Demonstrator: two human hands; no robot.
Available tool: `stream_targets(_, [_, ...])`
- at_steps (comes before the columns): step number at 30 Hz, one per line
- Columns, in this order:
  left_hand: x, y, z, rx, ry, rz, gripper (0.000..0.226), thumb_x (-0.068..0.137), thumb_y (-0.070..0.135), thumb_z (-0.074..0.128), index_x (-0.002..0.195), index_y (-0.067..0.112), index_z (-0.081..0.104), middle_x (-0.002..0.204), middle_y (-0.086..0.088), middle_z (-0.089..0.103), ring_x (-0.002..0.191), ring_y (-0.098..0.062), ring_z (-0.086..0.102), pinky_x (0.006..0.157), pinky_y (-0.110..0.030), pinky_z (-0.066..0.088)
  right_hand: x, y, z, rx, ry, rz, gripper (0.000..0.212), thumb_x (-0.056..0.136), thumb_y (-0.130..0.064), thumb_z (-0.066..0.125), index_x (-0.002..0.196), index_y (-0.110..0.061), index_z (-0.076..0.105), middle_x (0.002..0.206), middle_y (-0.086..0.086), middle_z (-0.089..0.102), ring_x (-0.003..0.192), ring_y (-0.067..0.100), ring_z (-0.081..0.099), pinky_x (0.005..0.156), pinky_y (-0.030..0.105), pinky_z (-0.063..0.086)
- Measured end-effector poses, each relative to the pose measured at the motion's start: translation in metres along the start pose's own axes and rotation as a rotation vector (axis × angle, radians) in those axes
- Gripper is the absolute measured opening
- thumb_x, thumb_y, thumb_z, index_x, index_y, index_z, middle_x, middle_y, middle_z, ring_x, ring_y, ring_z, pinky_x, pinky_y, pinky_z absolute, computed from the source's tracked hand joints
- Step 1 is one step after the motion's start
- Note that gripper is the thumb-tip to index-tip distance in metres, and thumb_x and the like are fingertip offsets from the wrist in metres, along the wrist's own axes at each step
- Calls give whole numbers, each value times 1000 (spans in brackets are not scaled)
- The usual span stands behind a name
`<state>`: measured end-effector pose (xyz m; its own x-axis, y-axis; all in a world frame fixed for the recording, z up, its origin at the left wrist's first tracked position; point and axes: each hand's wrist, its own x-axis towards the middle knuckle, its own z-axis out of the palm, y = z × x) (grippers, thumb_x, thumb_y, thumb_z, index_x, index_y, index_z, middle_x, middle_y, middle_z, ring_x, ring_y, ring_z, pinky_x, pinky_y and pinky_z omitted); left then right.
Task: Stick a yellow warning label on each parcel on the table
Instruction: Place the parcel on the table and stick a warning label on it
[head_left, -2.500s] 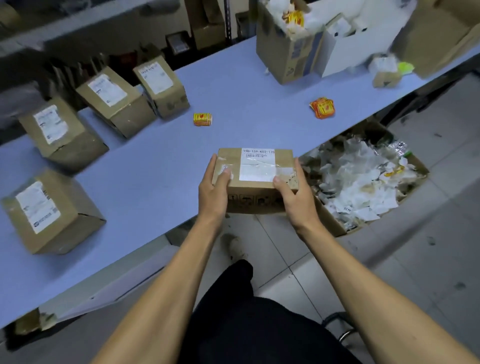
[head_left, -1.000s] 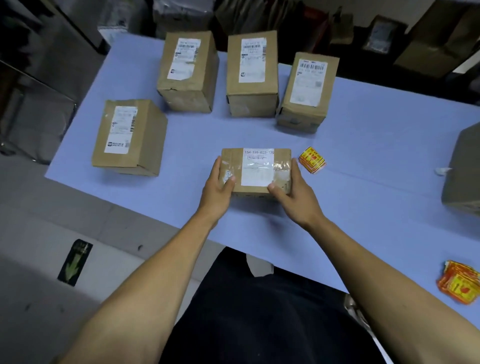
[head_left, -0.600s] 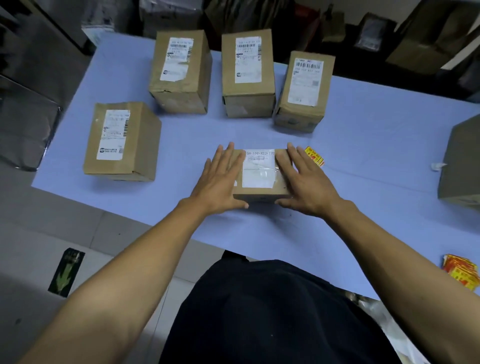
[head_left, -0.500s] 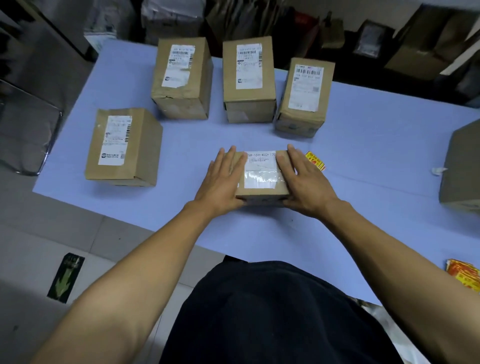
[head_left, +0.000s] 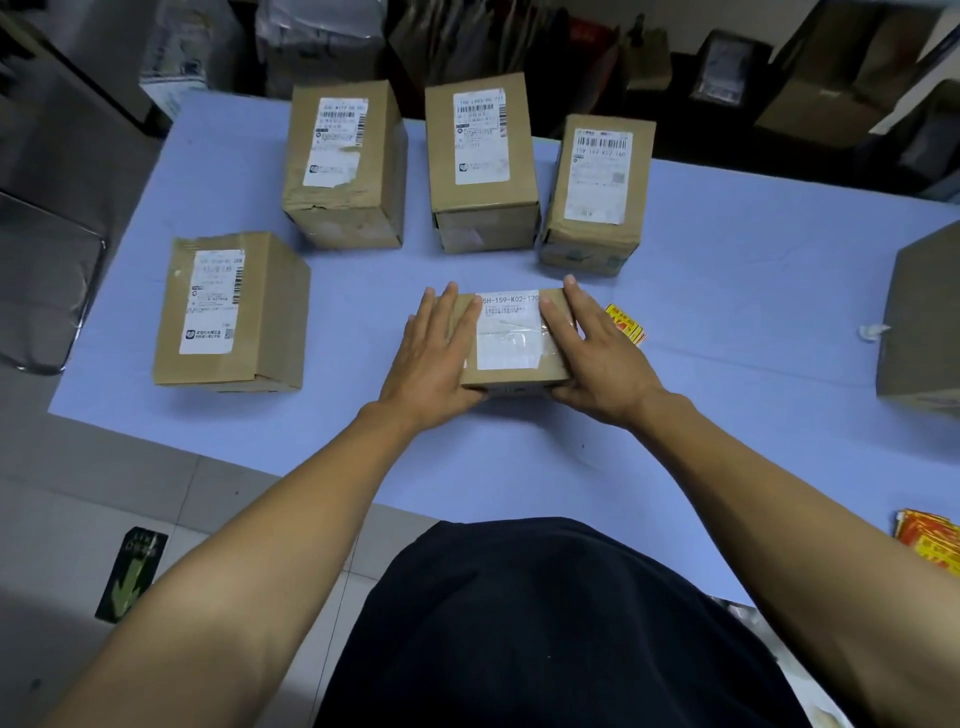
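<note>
A small brown parcel (head_left: 511, 338) with a white shipping label lies on the blue table (head_left: 727, 405) in front of me. My left hand (head_left: 436, 353) lies flat over its left end and my right hand (head_left: 597, 353) over its right end, thumbs against the front face. Just right of my right hand, a small stack of yellow-and-red warning labels (head_left: 626, 323) peeks out. A second label stack (head_left: 930, 540) lies at the table's near right edge. Other parcels stand at the left (head_left: 231, 312) and in a back row (head_left: 345, 166) (head_left: 480, 166) (head_left: 597, 192).
A larger brown box (head_left: 919, 322) stands at the right edge of view, with a white paper scrap (head_left: 872, 331) beside it. A metal frame (head_left: 41, 291) stands off the table's left end. Boxes and bags crowd the dark space behind the table.
I turned from the table's right end and set the small parcel down near the other parcels. My fingers went from gripping its sides to lying flat across its top.
</note>
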<state>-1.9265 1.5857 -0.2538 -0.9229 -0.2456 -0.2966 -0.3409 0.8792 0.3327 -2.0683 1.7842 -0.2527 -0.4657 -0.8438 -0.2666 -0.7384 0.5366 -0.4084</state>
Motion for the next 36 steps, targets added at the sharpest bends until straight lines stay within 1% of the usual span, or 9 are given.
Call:
stream_targets(3, [6, 4, -3, 39, 33, 17, 107, 81, 70, 61, 159, 21, 7, 168, -8, -5, 154, -28, -13, 123, -49, -2, -10, 7, -6, 160, 31, 56, 93, 89, -54, 66, 160, -26, 13, 169, 7, -1, 155, 26, 7, 118, 37, 24])
stream_targets(6, [19, 18, -9, 12, 47, 35, 96, 84, 74, 46, 159, 24, 13, 168, -6, 0, 154, -25, -9, 123, -46, -5, -21, 18, -8, 221, 92, 156, 72, 98, -56, 49, 159, -31, 22, 169, 1, 12, 154, 22, 15, 119, 39, 25])
stream_targets(10, [40, 38, -6, 34, 56, -18, 80, 93, 69, 39, 159, 30, 14, 168, -4, 5, 155, -25, -5, 122, -50, -5, -20, 38, 2, 310, 180, 366, 60, 101, -43, 50, 155, -22, 33, 162, 6, 31, 148, 25, 28, 115, 41, 31])
stream_targets(14, [44, 40, 4, 138, 51, -46, 77, 94, 71, 30, 158, 34, 10, 168, -5, 7, 155, -26, -3, 121, -52, -6, -17, 57, 14, 306, 181, 541, 48, 97, -23, 56, 142, -7, 50, 140, 18, 52, 129, 38, 48, 97, 43, 44])
stream_targets(18, [48, 37, 8, 156, 78, -45, 77, 94, 70, 31, 158, 32, 13, 167, -6, 13, 155, -27, 2, 121, -53, -3, -7, 64, 17, 296, 171, 619, 44, 98, -23, 54, 140, -8, 54, 139, 18, 52, 125, 37, 50, 93, 44, 46])
stream_targets(21, [49, 37, 10, 168, 85, -42, 77, 93, 70, 31, 158, 30, 17, 166, -6, 18, 154, -29, 6, 121, -55, 0, 7, 67, 18, 295, 173, 640, 45, 99, -24, 54, 143, -13, 51, 142, 16, 48, 130, 37, 44, 92, 45, 46])
stream_targets(28, [50, 37, 9, 188, 84, -50, 78, 92, 71, 29, 157, 28, 23, 164, -6, 24, 154, -29, 10, 121, -56, 5, 23, 71, 26, 171, 126, 633, 50, 95, -43, 62, 137, -17, 57, 142, 14, 48, 127, 38, 44, 93, 47, 45])
stream_targets(32, [51, 37, 8, 187, 78, -54, 79, 91, 72, 27, 157, 28, 22, 164, -6, 24, 154, -29, 10, 121, -56, 5, 20, 70, 26, 176, 162, 631, 47, 97, -41, 60, 137, -18, 60, 141, 10, 52, 130, 36, 43, 94, 46, 46])
stream_targets(36, [48, 39, 7, 173, 70, -51, 79, 91, 72, 23, 157, 29, 21, 165, -5, 22, 154, -28, 8, 121, -54, 2, 14, 66, 26, 170, 198, 598, 40, 98, -36, 59, 130, -13, 65, 139, 10, 56, 128, 36, 44, 91, 44, 45])
